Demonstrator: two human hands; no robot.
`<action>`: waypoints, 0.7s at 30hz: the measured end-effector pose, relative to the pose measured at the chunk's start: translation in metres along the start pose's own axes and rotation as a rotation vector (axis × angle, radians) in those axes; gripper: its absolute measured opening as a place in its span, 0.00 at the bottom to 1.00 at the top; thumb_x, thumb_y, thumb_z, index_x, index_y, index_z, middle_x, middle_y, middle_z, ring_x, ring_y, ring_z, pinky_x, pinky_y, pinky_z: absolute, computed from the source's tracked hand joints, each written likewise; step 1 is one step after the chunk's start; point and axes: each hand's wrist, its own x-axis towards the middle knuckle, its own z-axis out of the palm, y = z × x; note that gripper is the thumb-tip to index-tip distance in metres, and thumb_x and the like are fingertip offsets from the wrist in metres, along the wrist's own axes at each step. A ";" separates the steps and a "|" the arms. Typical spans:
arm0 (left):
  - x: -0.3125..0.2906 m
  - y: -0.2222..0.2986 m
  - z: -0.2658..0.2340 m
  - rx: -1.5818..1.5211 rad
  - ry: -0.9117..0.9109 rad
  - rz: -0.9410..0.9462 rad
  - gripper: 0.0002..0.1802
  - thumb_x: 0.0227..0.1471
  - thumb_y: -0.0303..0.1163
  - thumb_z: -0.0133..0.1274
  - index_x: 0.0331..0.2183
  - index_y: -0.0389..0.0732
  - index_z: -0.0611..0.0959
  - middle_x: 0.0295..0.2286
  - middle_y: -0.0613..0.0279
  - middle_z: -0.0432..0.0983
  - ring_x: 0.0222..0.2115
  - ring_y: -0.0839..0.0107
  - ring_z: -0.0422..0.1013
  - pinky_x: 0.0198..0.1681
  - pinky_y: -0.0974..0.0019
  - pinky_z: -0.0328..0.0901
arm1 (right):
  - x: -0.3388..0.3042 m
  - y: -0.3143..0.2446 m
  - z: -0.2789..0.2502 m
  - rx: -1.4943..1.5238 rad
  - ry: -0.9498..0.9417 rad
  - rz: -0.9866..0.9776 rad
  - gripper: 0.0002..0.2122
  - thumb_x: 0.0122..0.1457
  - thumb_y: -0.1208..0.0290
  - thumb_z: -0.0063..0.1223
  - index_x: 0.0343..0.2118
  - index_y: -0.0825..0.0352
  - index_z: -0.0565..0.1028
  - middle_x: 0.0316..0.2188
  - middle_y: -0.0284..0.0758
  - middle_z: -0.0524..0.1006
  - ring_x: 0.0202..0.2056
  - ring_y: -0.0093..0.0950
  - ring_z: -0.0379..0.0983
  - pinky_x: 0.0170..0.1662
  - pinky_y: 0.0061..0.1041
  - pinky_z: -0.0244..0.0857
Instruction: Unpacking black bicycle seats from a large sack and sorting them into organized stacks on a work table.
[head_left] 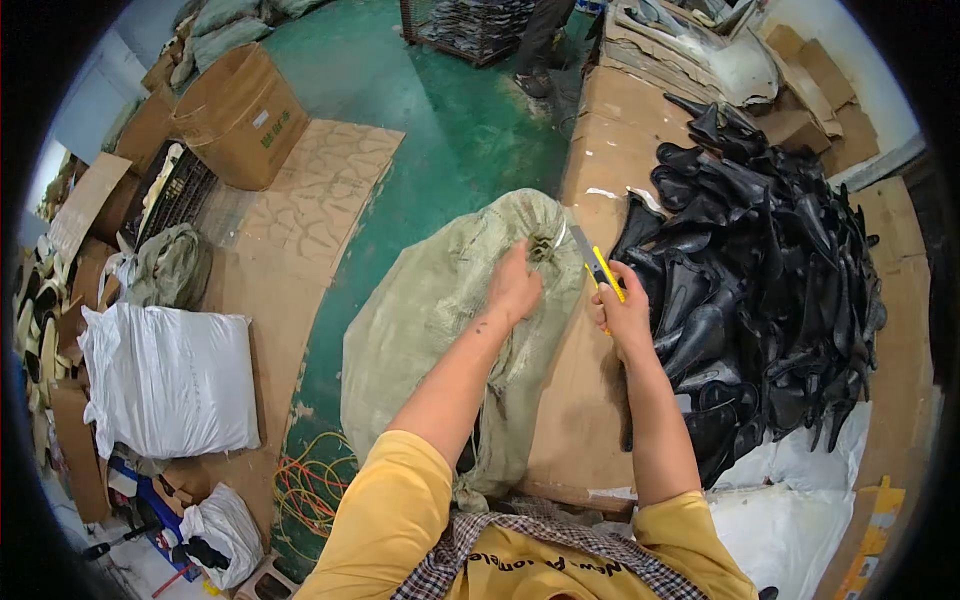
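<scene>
While the green woven sack (425, 310) lies at the left edge of the cardboard-covered bench (575, 430), treat it as soft, bulky and probably heavy; hold its gathered neck (541, 246). The left hand (514, 287) touches that neck, its clench indeterminable; the right hand (625, 315) grasps a yellow utility knife (602, 271) over the bench edge. Well left of the bench stands a brown carton (240, 115)

Head camera: left fisheye, looking down
Forearms (460, 372): near, from 6 o'clock
Green floor (450, 130): farther, toward 12 o'clock
</scene>
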 end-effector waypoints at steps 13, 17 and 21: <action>0.018 -0.013 0.000 0.119 -0.218 -0.066 0.06 0.40 0.29 0.53 0.26 0.39 0.79 0.24 0.46 0.74 0.29 0.50 0.71 0.34 0.56 0.65 | 0.062 0.039 0.036 -0.333 0.081 -0.142 0.17 0.51 0.72 0.48 0.45 0.68 0.69 0.38 0.50 0.73 0.42 0.45 0.69 0.45 0.35 0.62; 0.010 0.001 -0.008 0.002 -0.128 0.048 0.06 0.39 0.28 0.54 0.25 0.37 0.78 0.21 0.48 0.73 0.24 0.52 0.71 0.29 0.58 0.65 | 0.039 0.057 0.047 -0.447 0.143 -0.321 0.16 0.50 0.74 0.51 0.44 0.66 0.69 0.32 0.48 0.75 0.38 0.42 0.72 0.40 0.32 0.65; 0.003 0.013 -0.045 -0.085 -0.131 -0.026 0.06 0.39 0.28 0.54 0.22 0.35 0.78 0.18 0.49 0.73 0.20 0.55 0.71 0.25 0.61 0.64 | -0.034 0.051 0.053 -0.333 -0.049 -0.050 0.16 0.50 0.75 0.50 0.44 0.67 0.69 0.32 0.48 0.75 0.37 0.43 0.73 0.40 0.31 0.65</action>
